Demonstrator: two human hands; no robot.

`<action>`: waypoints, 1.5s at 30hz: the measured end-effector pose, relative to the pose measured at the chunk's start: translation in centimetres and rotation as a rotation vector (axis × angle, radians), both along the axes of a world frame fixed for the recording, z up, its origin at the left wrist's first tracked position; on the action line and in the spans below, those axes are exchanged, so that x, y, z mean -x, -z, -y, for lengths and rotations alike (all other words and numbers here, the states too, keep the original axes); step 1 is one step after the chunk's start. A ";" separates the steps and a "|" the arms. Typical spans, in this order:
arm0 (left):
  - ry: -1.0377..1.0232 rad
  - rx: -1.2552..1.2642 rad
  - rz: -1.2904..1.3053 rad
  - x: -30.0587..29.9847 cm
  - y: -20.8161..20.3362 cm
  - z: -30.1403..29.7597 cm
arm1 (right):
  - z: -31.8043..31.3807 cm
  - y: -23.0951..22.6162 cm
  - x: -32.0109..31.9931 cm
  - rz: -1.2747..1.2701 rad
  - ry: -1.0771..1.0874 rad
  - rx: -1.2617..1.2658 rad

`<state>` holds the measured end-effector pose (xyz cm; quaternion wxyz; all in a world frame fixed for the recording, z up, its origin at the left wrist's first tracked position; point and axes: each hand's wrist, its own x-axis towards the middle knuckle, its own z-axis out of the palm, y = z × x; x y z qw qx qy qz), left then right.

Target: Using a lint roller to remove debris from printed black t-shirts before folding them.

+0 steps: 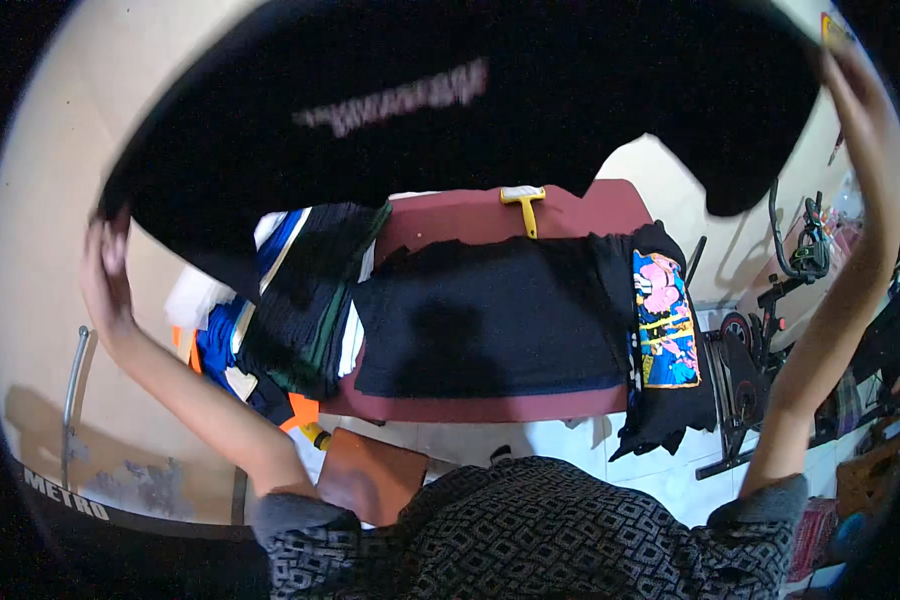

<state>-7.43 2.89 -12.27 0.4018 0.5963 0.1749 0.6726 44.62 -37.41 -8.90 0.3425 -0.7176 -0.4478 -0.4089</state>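
Held up and stretched wide before me is a black T-shirt [470, 150] with a blurred pinkish print; it reaches past the top of the view. My left hand [110, 265] is closed on its left edge, with the fingertips partly hidden by the cloth. Farther up, my right hand [858, 95] grips the shirt's right edge, somewhat smeared by motion. Beneath it, a black garment [500, 315] lies spread flat on the maroon table [425, 408]. Neither hand touches the table.
A pile of dark clothes [310, 290] covers the table's left end. A black shirt with a colourful print [667, 318] hangs over the right end. A yellow-handled scraper-like tool [526, 205] lies at the back. An orange-brown stool [368, 475] stands nearby; an exercise bike [755, 340] stands right.
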 end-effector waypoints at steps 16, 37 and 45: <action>-0.574 0.503 -0.075 2.4 30.7 20.7 | 10.5 26.1 15.3 -0.795 -0.284 0.307; -0.281 0.259 -0.528 -7.1 31.4 -0.1 | -5.4 34.1 2.3 -1.178 -0.318 0.093; -0.141 0.308 -0.851 -15.0 41.2 -11.6 | -14.1 43.0 -6.2 -1.228 -0.203 0.225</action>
